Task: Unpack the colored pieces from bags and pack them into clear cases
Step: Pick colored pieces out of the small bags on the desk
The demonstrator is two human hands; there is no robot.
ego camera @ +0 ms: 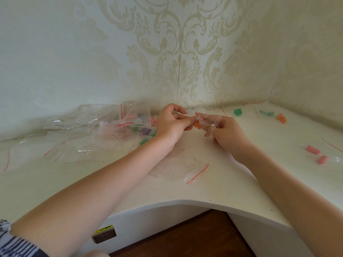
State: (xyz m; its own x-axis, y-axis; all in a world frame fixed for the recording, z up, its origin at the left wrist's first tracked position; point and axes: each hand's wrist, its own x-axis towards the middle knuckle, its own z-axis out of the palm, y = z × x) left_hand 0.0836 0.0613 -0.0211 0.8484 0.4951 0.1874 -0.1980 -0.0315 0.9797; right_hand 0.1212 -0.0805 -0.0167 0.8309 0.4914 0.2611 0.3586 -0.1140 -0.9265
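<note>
A: We've got both hands up over the middle of the desk, and between them is one small clear bag with an orange piece showing inside it.

B: Right, and our right hand has its fingers curled round the bag's body, holding it steady. Our left hand pinches at the bag's near end, thumb arched above the fingertips. We'd say that's the mouth being worked open, though the plastic is too clear to be sure.

A: Makes sense to hold it off the desk, then: the piece can slide toward the opening instead of getting pressed flat.

B: Left of the held bag lies the pile of bags with red seal strips, plenty of colored pieces still inside. So we're early, by our reckoning.

A: And right of the held bag, loose pieces are already out: a green piece, another orange piece, and two pink pieces nearest the desk's right edge.

B: An empty bag sits just in front of the held bag, toward us. Dropped close by, out of the hands' way.

A: We can't make out any clear cases anywhere. Could be lost against the pale desk.

B: Slippery film, small piece; we'd want a gentle squeeze, or it pops out and rolls.
</note>
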